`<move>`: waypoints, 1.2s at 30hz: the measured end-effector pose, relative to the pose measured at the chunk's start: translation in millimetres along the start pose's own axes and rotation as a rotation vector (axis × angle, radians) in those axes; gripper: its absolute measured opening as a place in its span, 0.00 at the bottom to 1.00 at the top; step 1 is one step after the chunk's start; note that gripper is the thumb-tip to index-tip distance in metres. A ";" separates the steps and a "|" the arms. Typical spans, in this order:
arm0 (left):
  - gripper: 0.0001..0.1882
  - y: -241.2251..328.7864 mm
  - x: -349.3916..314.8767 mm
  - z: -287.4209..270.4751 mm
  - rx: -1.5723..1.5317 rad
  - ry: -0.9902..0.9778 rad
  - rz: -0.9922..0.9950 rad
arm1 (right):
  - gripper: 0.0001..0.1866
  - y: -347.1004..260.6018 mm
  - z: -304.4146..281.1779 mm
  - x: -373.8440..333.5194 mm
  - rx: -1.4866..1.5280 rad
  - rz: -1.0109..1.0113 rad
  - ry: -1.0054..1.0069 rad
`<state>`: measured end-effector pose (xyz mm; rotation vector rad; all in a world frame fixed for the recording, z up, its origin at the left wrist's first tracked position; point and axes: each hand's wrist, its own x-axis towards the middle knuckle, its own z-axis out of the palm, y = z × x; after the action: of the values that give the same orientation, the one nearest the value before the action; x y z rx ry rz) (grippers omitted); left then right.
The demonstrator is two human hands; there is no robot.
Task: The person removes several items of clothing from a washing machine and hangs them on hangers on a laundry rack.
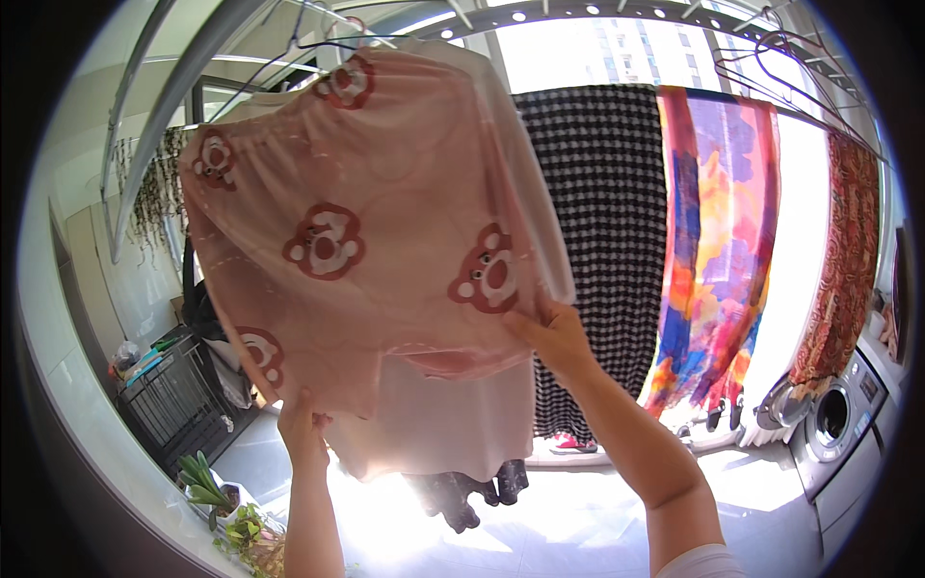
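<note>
Pink shorts (414, 202) with printed bear heads hang in front of me from a dark blue hanger (318, 43) on the overhead rack. At the lower edge of one leg, my left hand (303, 419) pinches the hem. Higher up, my right hand (559, 337) grips the other leg's side edge, thumb on the front of the cloth. Directly behind the shorts hangs a white garment (443, 424), partly covered by them. Below its hem some dark cloth (462, 496) shows.
A black-and-white checked cloth (597, 250), a bright multicoloured scarf (723, 231) and a reddish patterned cloth (843, 260) hang to the right. Bare hangers (780, 58) dangle at upper right. A washing machine (838, 414) stands at right; potted plants (207, 486) and a dark crate (178, 395) at lower left.
</note>
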<state>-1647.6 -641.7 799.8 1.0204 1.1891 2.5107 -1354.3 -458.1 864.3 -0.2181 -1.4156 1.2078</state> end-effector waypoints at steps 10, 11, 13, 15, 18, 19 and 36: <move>0.08 -34.9 -175.4 261.1 0.012 -0.705 -0.224 | 0.23 -95.3 -168.8 -95.8 -0.698 -0.094 -0.261; 0.09 -21.6 -190.4 298.3 -0.037 -0.803 -0.152 | 0.22 -119.9 -196.2 -99.4 -0.709 -0.197 -0.209; 0.16 -6.2 -211.0 385.2 -0.039 -0.878 0.146 | 0.21 -174.6 -267.7 -100.0 -0.793 -0.231 -0.023; 0.26 26.8 -215.5 463.8 -0.105 -0.798 0.309 | 0.19 -232.9 -327.8 -92.4 -0.963 -0.258 0.146; 0.44 89.6 -206.3 562.3 -0.067 -0.513 0.442 | 0.18 -309.7 -397.7 -69.9 -1.030 -0.375 0.431; 0.47 107.2 -190.3 579.8 -0.009 -0.404 0.469 | 0.18 -333.0 -406.3 -61.6 -1.026 -0.392 0.534; 0.17 178.9 -138.4 726.6 -0.286 -0.476 0.309 | 0.12 -527.0 -530.8 -2.0 -0.622 -0.599 0.721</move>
<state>-1048.0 -373.8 1184.3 1.6903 0.5547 2.3420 -655.1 -416.4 1126.7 -0.5491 -1.0450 0.1269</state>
